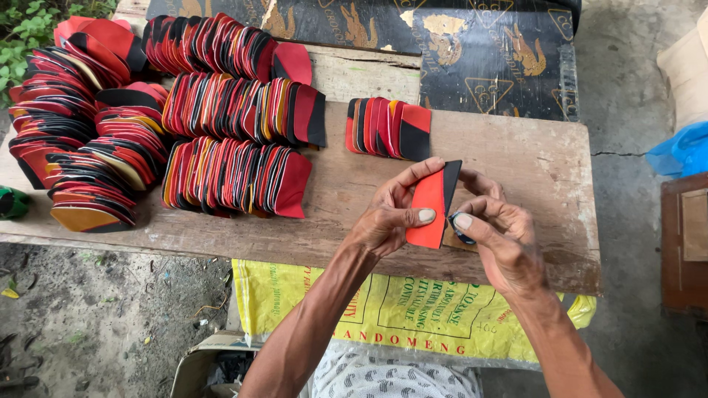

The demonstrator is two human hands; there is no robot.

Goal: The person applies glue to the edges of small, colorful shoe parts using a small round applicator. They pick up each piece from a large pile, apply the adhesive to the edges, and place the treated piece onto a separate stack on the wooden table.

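Item: two bare hands at work over a weathered wooden bench [516,158], seen from above. The left hand [391,214] was raised slightly above the boards, thumb laid flat across the lower face of a red-and-black cut piece [431,203] and fingers curled behind its upper edge, pinching it upright. The right hand [498,232] met it from the other side, thumb pressed to the piece's right edge, fingers bent closed behind; a small dark object showed under that thumb, too hidden to identify. The piece was flat and thin, mostly orange-red with a narrow black strip along its right side, tapering to a point at the bottom, held just above the bench's front half. Just behind it stood a small row of like pieces [389,127] on edge. Further left lay long rows of stacked pieces [236,140] in red, black and yellow, and fanned piles [81,140] at the bench's left end. A black sheet with gold printed emblems [487,51] lay across the far side. A yellow woven sack with red and green lettering [413,313] hung below the bench's front edge. A blue plastic bag [682,147] sat at the right margin.
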